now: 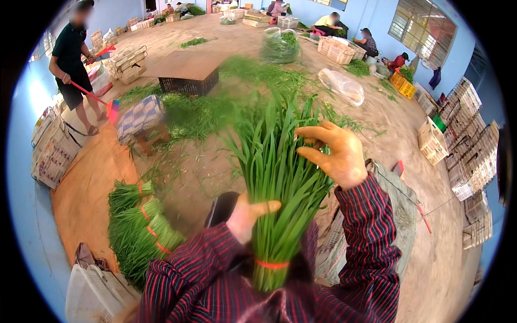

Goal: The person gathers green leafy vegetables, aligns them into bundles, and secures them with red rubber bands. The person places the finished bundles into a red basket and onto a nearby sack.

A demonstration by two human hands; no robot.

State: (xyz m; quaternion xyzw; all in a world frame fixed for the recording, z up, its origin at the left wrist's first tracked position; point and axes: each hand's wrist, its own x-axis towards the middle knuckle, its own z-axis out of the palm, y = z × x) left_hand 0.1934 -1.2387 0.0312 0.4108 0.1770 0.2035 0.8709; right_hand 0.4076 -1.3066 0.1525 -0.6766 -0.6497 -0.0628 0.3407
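A thick bunch of long, flat green leaves (274, 173), which look like garlic chives, stands upright before my chest. A red band (272, 264) circles its lower stems. My left hand (252, 214) is closed around the bunch above the band, thumb across the front; its other fingers are hidden behind the leaves. At the upper right of the leaves is my right hand (333, 151), raised with thumb and fingers apart; whether its fingertips touch a leaf cannot be told. Several bunches with red bands (149, 230) lie together on an orange sheet (95, 173) at the left.
A checked stool (141, 117) and a black crate under a brown board (188, 66) stand ahead, among loose greens (194, 117). A person with a red-handled tool (74, 52) stands at the upper left. A woven sack (394, 202) lies at the right, with stacked crates (464, 137) beyond.
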